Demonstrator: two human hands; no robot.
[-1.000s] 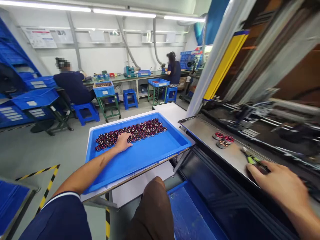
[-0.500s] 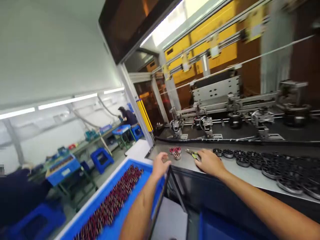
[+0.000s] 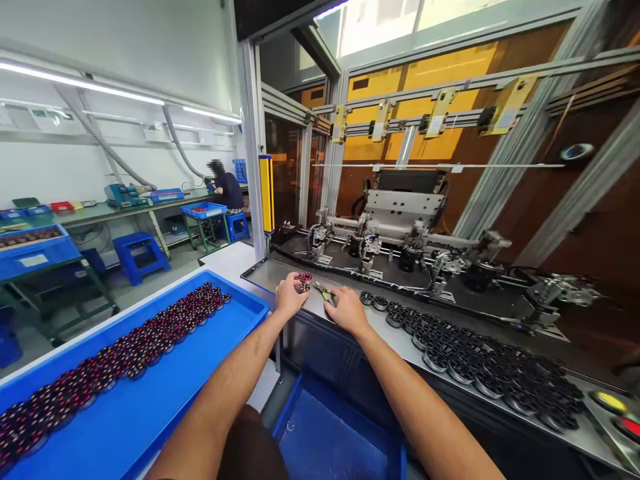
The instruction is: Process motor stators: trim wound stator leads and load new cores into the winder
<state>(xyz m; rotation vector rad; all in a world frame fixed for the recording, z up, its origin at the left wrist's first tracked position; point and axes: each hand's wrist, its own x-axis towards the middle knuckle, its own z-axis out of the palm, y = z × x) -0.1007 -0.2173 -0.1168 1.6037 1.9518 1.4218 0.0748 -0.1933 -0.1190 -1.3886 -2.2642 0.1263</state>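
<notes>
My left hand (image 3: 290, 297) has its thumb and fingers closed around the nearer of a few small copper-wound motor stators (image 3: 305, 287) at the left end of the metal ledge. Red stators (image 3: 304, 277) sit just behind it, touching or close to the fingertips. To the right, my right hand (image 3: 347, 309) is wrapped over the green handles of a pair of cutting pliers (image 3: 323, 291). The jaws of the pliers point left, toward the stators. The palm hides part of the handles.
A blue tray (image 3: 165, 393) at left bears rows of red-and-copper stators (image 3: 135, 340). Black rotor housings (image 3: 450, 347) line the ledge at right. Behind stands a winding machine (image 3: 405, 213); a blue bin (image 3: 340, 427) lies below. A person (image 3: 227, 190) sits far back.
My left hand has moved in from beside the stators and closed on one. My right hand stays on the pliers. The head view has levelled and turned right.
</notes>
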